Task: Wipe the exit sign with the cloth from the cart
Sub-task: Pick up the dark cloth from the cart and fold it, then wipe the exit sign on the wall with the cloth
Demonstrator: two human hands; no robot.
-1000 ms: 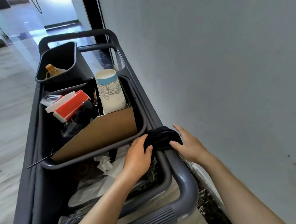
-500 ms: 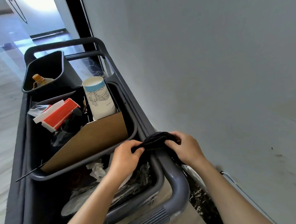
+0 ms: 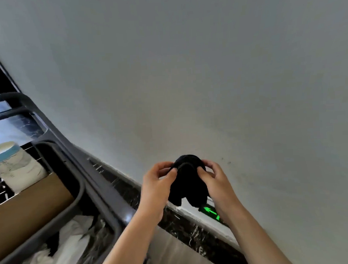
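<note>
A black cloth hangs bunched in the air in front of the grey wall, held from both sides. My left hand pinches its left edge and my right hand pinches its right edge. Just below the cloth, low on the wall above the dark marble skirting, the exit sign shows a glowing green arrow; my right wrist and the cloth hide most of it. The grey cart stands to the left, along the wall.
In the cart, a bin holds a white and blue paper cup and a brown cardboard sheet. White crumpled paper lies in the lower bin. The dark marble skirting runs along the wall's foot.
Both hands lifted the black cloth off the cart's rail and carried it right, in front of the wall. The view swung right and the green exit sign came into sight.
</note>
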